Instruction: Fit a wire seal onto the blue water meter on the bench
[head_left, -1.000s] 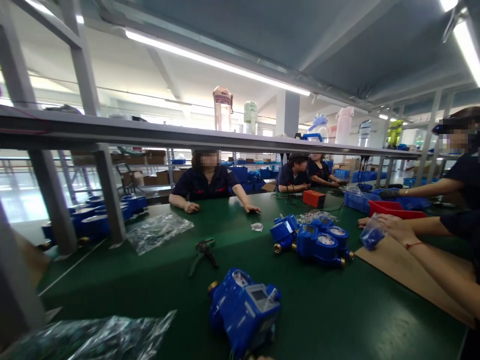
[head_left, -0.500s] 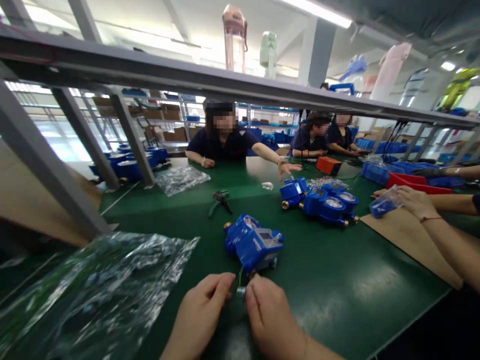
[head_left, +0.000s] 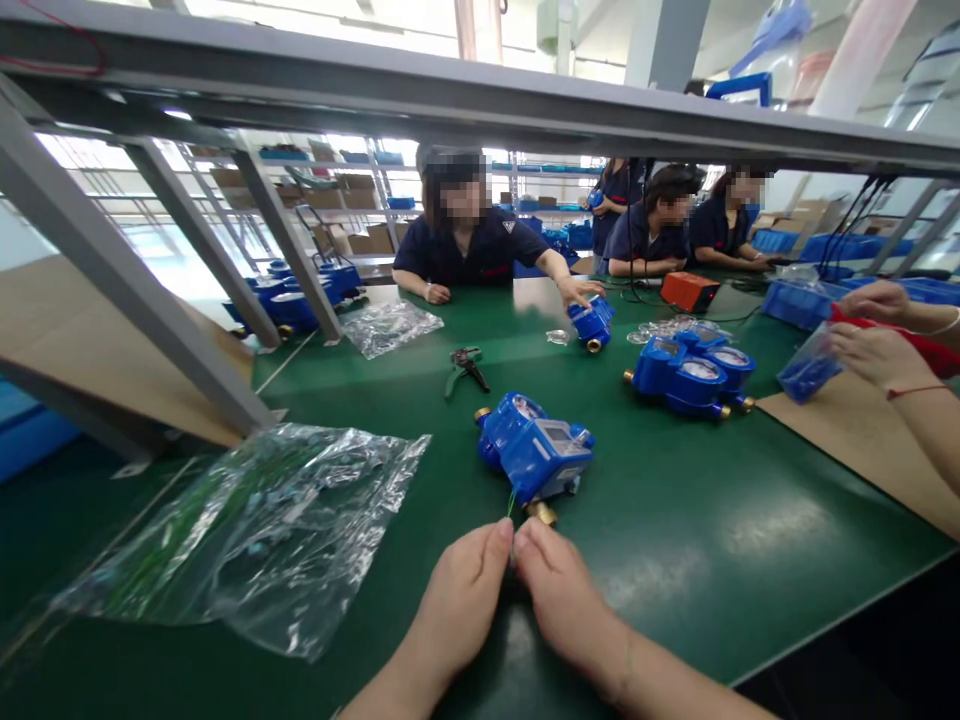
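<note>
A blue water meter (head_left: 534,452) with a brass fitting lies on the green table (head_left: 675,560) in front of me. A thin green wire (head_left: 511,503) runs from it down to my hands. My left hand (head_left: 461,600) and my right hand (head_left: 559,595) meet just below the meter, fingertips pinched together on the wire's end. What sits between the fingertips is hidden.
A clear plastic bag (head_left: 255,525) lies at my left. Pliers (head_left: 465,366) rest farther back. More blue meters (head_left: 694,372) stand at the right, where a co-worker's hands (head_left: 874,350) hold a small bag. A person across the table grips another meter (head_left: 592,322). A metal frame leg (head_left: 135,290) slants at left.
The view has tilted down and my two hands have come into sight, pinched together below the meter. The person across the table has picked up a blue meter.
</note>
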